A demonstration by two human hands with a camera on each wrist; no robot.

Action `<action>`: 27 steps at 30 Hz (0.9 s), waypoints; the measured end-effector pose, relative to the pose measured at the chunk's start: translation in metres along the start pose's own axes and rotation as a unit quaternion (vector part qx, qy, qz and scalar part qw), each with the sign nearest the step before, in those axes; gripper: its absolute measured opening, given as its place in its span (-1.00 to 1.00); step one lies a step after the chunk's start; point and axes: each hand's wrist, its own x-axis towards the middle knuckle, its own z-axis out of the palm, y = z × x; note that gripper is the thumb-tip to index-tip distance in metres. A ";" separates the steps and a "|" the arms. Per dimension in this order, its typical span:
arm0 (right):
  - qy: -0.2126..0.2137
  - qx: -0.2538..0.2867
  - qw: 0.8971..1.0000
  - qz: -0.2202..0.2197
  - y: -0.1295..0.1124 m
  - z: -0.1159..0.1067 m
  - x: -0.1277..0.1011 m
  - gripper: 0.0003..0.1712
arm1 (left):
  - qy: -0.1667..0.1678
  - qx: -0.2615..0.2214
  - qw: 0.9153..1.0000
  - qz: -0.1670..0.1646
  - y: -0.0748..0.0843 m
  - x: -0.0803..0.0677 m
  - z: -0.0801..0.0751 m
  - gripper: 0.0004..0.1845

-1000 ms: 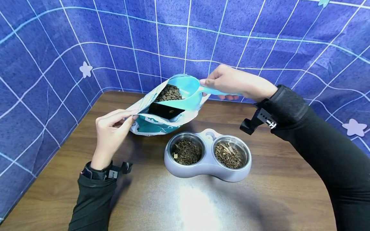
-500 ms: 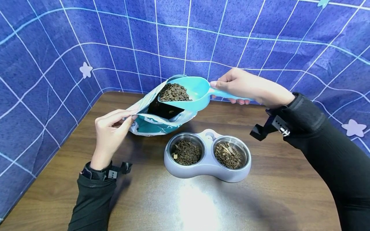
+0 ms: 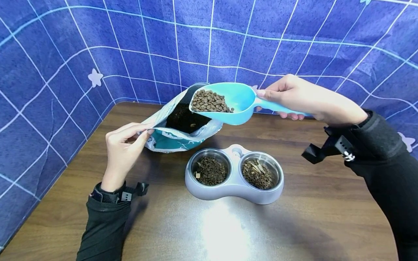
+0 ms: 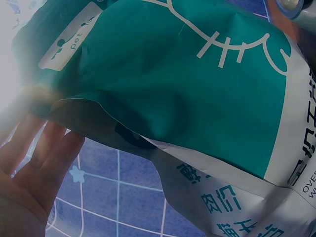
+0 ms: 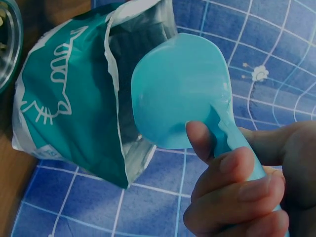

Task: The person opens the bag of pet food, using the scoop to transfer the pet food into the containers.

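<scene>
My right hand (image 3: 294,96) grips the handle of a light blue scoop (image 3: 240,99); in the right wrist view the fingers curl round the handle below the scoop (image 5: 182,94). Brown kibble (image 3: 210,101) fills the scoop's front part, and its tip hangs over the mouth of a teal and white pet food bag (image 3: 173,141). At the bag's left corner, my left hand (image 3: 124,145) pinches the rim between thumb and fingers, and the mouth gapes. Dark kibble shows inside the bag. The left wrist view shows the bag's teal side (image 4: 197,89) close up.
A pale lilac double feeder (image 3: 233,188) stands in front of the bag, with kibble in both steel bowls. It sits on a brown wooden table (image 3: 320,195). Behind rises a blue cloth with white grid lines (image 3: 277,32).
My right hand has drawn the kibble-laden scoop rightward, out of the bag's mouth, with its tip still over the opening. The left hand and the bag have stayed nearly still.
</scene>
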 end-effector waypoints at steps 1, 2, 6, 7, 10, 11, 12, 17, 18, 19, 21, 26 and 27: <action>0.003 0.000 1.000 0.004 0.002 -0.002 -0.002 -0.39 | 0.000 0.000 1.000 -0.001 0.000 0.000 0.000 -0.85; 0.004 -0.001 1.000 0.006 0.005 -0.003 -0.005 -0.40 | -0.001 0.000 1.000 -0.001 0.000 0.000 0.000 -0.85; 0.001 -0.007 1.000 0.012 0.017 -0.012 -0.013 -0.39 | -0.001 -0.003 1.000 0.001 -0.001 0.000 0.001 -0.83; 0.001 -0.009 1.000 0.011 0.021 -0.014 -0.015 -0.39 | -0.001 -0.004 1.000 0.001 -0.001 0.000 0.001 -0.83; -0.002 0.000 1.000 0.017 0.034 -0.019 -0.018 -0.42 | 0.001 -0.004 1.000 0.001 -0.002 -0.001 0.001 -0.86; -0.002 0.004 1.000 0.018 0.039 -0.021 -0.019 -0.44 | 0.001 -0.004 1.000 0.001 -0.002 -0.001 0.000 -0.87; 0.000 0.007 1.000 0.024 0.044 -0.022 -0.020 -0.46 | 0.001 -0.004 1.000 0.000 -0.002 -0.001 0.000 -0.88; 0.009 0.027 0.999 0.037 0.068 -0.029 -0.024 -0.58 | 0.003 -0.007 1.000 -0.002 -0.002 -0.001 0.000 -0.88; 0.010 0.028 0.999 0.038 0.072 -0.030 -0.026 -0.59 | 0.003 -0.007 1.000 -0.002 -0.002 -0.002 0.000 -0.87; 0.011 0.027 0.999 0.037 0.077 -0.031 -0.028 -0.60 | 0.004 -0.008 1.000 -0.001 -0.002 -0.001 0.000 -0.86; 0.014 0.026 0.999 0.041 0.085 -0.034 -0.032 -0.61 | 0.002 -0.005 1.000 0.000 -0.002 -0.001 0.000 -0.84; 0.027 0.027 0.998 0.056 0.105 -0.037 -0.043 -0.66 | 0.006 -0.009 1.000 -0.003 -0.003 -0.001 0.001 -0.84; 0.028 0.030 0.997 0.060 0.108 -0.036 -0.045 -0.67 | 0.006 -0.009 1.000 -0.004 -0.003 -0.002 0.001 -0.84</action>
